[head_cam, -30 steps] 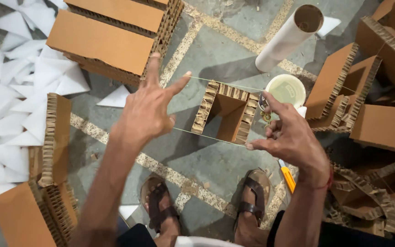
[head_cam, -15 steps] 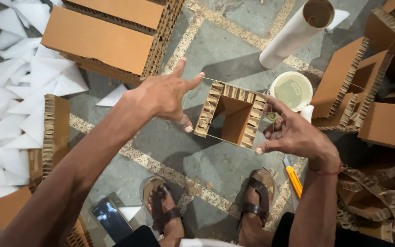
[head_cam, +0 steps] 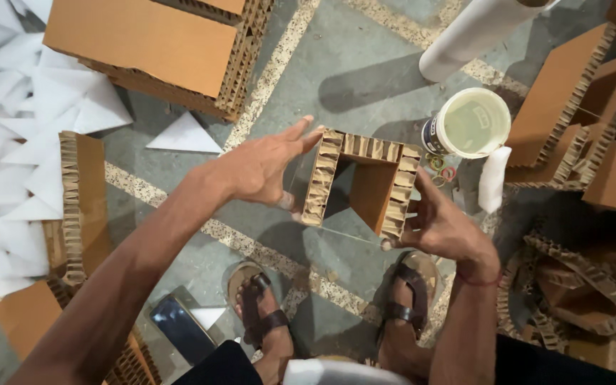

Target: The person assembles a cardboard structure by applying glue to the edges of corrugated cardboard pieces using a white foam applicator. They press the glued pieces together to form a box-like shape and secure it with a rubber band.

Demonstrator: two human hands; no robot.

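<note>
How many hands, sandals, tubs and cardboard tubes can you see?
Hands: 2, the left hand and the right hand, both on a U-shaped honeycomb cardboard piece
Sandals: 2
White tub: 1
White cardboard tube: 1
Total: 6

My left hand [head_cam: 262, 171] sits mid-frame, slightly left of centre — palm turned down and right, fingers straight and together, tips pointing toward the upper right, thumb hanging below. Left forearm runs in from the lower left corner. My right hand [head_cam: 440, 224] is right of centre, lower — fingers curled, thumb raised, a red thread at the wrist. Right forearm rises from the bottom edge.
</note>
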